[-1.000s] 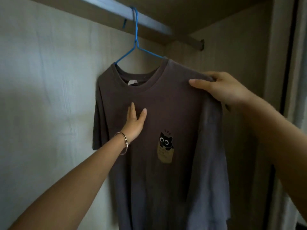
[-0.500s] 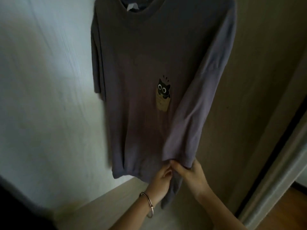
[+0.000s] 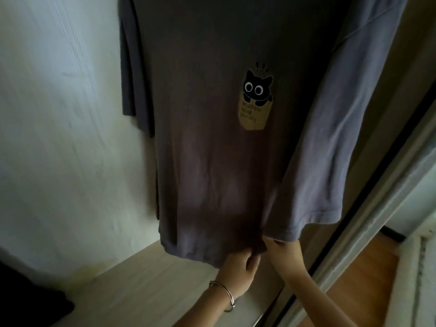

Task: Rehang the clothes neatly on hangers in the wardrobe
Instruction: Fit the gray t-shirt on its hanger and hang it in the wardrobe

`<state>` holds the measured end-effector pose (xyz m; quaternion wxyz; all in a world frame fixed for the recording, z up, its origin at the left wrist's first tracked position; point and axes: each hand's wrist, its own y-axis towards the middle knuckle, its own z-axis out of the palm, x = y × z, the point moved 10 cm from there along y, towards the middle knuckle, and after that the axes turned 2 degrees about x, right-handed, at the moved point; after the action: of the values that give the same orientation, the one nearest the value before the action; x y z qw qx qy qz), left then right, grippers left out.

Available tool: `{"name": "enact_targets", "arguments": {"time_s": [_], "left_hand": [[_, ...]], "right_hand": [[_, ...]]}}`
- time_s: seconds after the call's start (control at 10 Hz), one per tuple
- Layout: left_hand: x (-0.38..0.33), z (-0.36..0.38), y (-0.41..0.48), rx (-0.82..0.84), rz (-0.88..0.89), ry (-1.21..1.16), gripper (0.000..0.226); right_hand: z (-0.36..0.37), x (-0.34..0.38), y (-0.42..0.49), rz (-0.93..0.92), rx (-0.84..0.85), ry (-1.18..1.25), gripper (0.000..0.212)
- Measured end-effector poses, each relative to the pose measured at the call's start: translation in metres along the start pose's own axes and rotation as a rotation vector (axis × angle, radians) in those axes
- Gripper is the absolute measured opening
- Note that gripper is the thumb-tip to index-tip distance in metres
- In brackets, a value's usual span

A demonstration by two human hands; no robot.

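A dark grey T-shirt with a black cat print hangs inside the wardrobe; its collar and hanger are out of view above. My left hand, with a metal bangle on the wrist, pinches the bottom hem near the middle. Beside it, my right hand grips the hem just to the right, where the fabric folds toward the lighter right side of the shirt.
The wardrobe's pale side wall is on the left and its wooden floor lies below the shirt. A dark garment lies at the lower left. The sliding door frame runs diagonally on the right, with an orange room floor beyond.
A second ago my hands were on the shirt's chest and shoulder; they have dropped to the bottom hem and now hold it. My view tilted down and moved closer.
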<state>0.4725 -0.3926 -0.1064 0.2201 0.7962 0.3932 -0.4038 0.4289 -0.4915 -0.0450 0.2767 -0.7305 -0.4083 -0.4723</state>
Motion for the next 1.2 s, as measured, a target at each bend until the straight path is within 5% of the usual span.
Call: {"name": "enact_targets", "arguments": {"time_s": [0.1, 0.3, 0.6, 1.0, 1.1, 1.2], "left_hand": [[0.023, -0.003, 0.0, 0.054, -0.022, 0.029, 0.025], [0.073, -0.117, 0.031, -0.412, -0.128, -0.205, 0.031], [0.121, -0.259, 0.106, -0.712, -0.275, -0.336, 0.088], [0.139, -0.279, 0.135, -0.391, -0.208, -0.508, 0.079], [0.116, -0.274, 0.15, -0.333, -0.113, -0.543, 0.069], [0.125, -0.267, 0.152, -0.251, -0.197, -0.42, 0.037]], "right_hand": [[-0.039, -0.013, -0.002, 0.034, -0.212, -0.034, 0.018], [-0.067, -0.018, -0.001, 0.081, -0.38, -0.096, 0.006], [-0.081, -0.031, 0.034, 0.262, -0.466, -0.226, 0.024], [-0.09, -0.034, 0.064, 0.277, -0.515, -0.171, 0.027], [-0.093, -0.029, 0.062, 0.276, -0.534, -0.174, 0.028], [-0.095, -0.03, 0.062, 0.285, -0.539, -0.198, 0.029]]}}
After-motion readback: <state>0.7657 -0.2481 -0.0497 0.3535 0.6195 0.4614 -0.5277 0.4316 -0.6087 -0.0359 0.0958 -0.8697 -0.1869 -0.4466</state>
